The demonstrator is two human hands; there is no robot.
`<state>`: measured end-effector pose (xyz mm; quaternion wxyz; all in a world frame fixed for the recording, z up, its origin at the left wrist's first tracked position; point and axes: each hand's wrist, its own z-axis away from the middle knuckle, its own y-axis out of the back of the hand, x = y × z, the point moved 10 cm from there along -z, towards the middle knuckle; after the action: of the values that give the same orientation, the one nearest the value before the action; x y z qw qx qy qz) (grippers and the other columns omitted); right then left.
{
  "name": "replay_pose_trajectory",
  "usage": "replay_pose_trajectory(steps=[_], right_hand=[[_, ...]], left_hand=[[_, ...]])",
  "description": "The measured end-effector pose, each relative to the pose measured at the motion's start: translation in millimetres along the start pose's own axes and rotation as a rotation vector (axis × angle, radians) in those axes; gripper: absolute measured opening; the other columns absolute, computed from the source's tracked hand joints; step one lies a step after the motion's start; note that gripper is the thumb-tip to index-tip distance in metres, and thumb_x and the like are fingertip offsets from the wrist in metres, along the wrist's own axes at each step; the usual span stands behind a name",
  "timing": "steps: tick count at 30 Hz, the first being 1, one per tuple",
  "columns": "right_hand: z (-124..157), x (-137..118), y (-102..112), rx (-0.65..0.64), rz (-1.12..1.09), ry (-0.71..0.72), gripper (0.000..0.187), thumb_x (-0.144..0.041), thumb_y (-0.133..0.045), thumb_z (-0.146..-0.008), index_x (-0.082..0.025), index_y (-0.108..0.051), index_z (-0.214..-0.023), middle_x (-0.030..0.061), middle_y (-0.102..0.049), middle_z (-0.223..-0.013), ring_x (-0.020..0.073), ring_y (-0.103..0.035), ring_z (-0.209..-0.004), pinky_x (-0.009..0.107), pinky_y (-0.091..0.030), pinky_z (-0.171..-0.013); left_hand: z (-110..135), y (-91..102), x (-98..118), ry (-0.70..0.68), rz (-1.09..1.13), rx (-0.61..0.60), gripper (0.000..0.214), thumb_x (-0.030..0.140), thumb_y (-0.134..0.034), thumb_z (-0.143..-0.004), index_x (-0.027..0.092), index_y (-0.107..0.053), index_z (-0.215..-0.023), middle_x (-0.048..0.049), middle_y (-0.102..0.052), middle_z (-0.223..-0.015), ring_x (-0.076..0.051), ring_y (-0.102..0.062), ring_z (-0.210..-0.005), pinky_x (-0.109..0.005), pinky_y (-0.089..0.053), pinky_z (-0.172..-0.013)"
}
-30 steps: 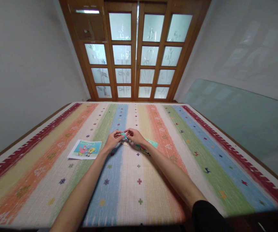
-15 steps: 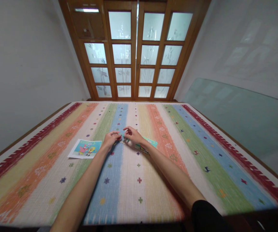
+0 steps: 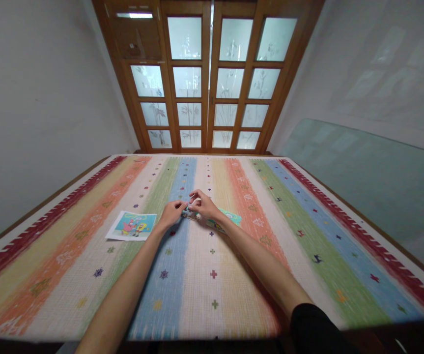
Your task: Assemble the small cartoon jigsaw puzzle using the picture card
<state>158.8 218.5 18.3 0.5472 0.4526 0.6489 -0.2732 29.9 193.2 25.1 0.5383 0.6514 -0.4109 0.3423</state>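
Note:
Both my hands meet near the middle of a striped, multicoloured cloth [image 3: 86, 255]. My left hand [image 3: 172, 213] is pinched shut on a small teal puzzle piece [image 3: 188, 212]. My right hand [image 3: 203, 205] pinches the same spot from the other side, fingers curled. Under and behind my right wrist lies a partly built teal jigsaw [image 3: 230, 217], mostly hidden by the arm. A printed cartoon picture [image 3: 132, 225] lies flat to the left of my left hand.
Wooden double doors with frosted glass panes [image 3: 208, 83] stand beyond the far edge of the cloth. A glass sheet [image 3: 362, 167] leans against the right wall. White walls close in both sides.
Both hands stay together at the same spot, with small finger shifts on the piece. The camera has tilted slightly.

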Motion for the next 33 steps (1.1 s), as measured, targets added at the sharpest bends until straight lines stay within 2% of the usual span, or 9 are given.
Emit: replay_pose_trajectory(steps=[5,11,16,19,23,26,28,30,33], right_hand=[[4,-4,-5,-0.034,-0.009,0.026,0.043,-0.019,-0.074,-0.071,-0.025,-0.051,-0.107,-0.0052,-0.059,-0.087,0.0074,-0.057,-0.064,0.024,-0.049,-0.064],[3,-7,-4,-0.023,-0.01,0.029,0.045,-0.013,-0.07,-0.07,-0.025,-0.049,-0.108,-0.0044,-0.057,-0.092,0.0082,-0.057,-0.067,0.025,-0.048,-0.065],[-5,-9,-2,-0.009,0.182,0.042,0.043,-0.008,-0.066,-0.073,-0.023,-0.053,-0.111,-0.0047,-0.06,-0.084,0.0107,-0.058,-0.067,0.026,-0.048,-0.069],[-6,-4,-4,-0.028,0.345,0.028,0.042,-0.002,-0.062,-0.075,-0.022,-0.057,-0.111,-0.0031,-0.064,-0.082,0.0134,-0.061,-0.073,0.028,-0.049,-0.075],[6,-12,-5,-0.05,0.673,0.141,0.03,-0.001,-0.063,-0.078,-0.019,-0.069,-0.101,0.0057,-0.068,-0.097,0.0202,-0.06,-0.096,0.036,-0.045,-0.091],[22,-13,-8,-0.098,0.863,0.183,0.01,-0.018,-0.076,-0.081,-0.018,-0.076,-0.091,0.0093,-0.065,-0.097,0.0246,-0.055,-0.099,0.039,-0.042,-0.093],[31,-12,-11,-0.142,0.915,0.187,0.016,-0.03,-0.081,-0.08,-0.017,-0.078,-0.089,0.0099,-0.062,-0.095,0.0254,-0.053,-0.097,0.04,-0.041,-0.091],[36,-12,-14,-0.165,0.934,0.198,0.019,-0.033,-0.082,-0.081,-0.017,-0.078,-0.09,0.0101,-0.062,-0.096,0.0251,-0.052,-0.096,0.039,-0.041,-0.089],[39,-13,-19,-0.168,0.959,0.224,0.013,-0.029,-0.075,-0.088,-0.017,-0.077,-0.09,0.0112,-0.063,-0.097,0.0246,-0.051,-0.097,0.038,-0.04,-0.089]], left_hand=[[1,0.8,2,-0.035,-0.063,0.008,0.032,0.045,-0.061,-0.082,0.019,-0.069,-0.064,-0.0018,-0.065,-0.06,-0.02,-0.061,-0.067,-0.027,-0.046,-0.064],[6,7.3,5,-0.087,-0.191,0.06,0.026,0.035,-0.059,-0.086,0.018,-0.071,-0.069,-0.0037,-0.068,-0.066,-0.021,-0.061,-0.068,-0.029,-0.045,-0.069],[0,6.3,1,-0.12,-0.296,0.04,0.023,0.028,-0.06,-0.086,0.019,-0.072,-0.069,-0.0049,-0.068,-0.067,-0.022,-0.061,-0.069,-0.031,-0.046,-0.075],[-4,5.1,-2,-0.154,-0.35,0.029,0.018,0.023,-0.063,-0.085,0.02,-0.073,-0.07,-0.007,-0.067,-0.071,-0.025,-0.062,-0.078,-0.035,-0.047,-0.085],[2,8.6,-2,-0.214,-0.382,0.051,0.02,0.017,-0.059,-0.086,0.02,-0.078,-0.093,-0.0107,-0.068,-0.093,-0.028,-0.06,-0.099,-0.042,-0.044,-0.098],[14,0.7,1,-0.303,-0.403,-0.032,0.021,0.02,-0.061,-0.087,0.023,-0.078,-0.098,-0.0097,-0.066,-0.101,-0.028,-0.059,-0.105,-0.042,-0.045,-0.101],[24,-12.0,5,-0.396,-0.448,-0.141,0.018,0.024,-0.063,-0.089,0.024,-0.079,-0.097,-0.0087,-0.065,-0.103,-0.027,-0.058,-0.105,-0.042,-0.045,-0.101],[32,-21.8,8,-0.465,-0.501,-0.211,0.017,0.026,-0.062,-0.091,0.024,-0.078,-0.098,-0.0086,-0.064,-0.103,-0.026,-0.058,-0.104,-0.042,-0.045,-0.1],[35,-24.8,11,-0.472,-0.523,-0.215,0.017,0.024,-0.059,-0.094,0.022,-0.076,-0.095,-0.0095,-0.064,-0.101,-0.027,-0.057,-0.103,-0.042,-0.045,-0.098]])
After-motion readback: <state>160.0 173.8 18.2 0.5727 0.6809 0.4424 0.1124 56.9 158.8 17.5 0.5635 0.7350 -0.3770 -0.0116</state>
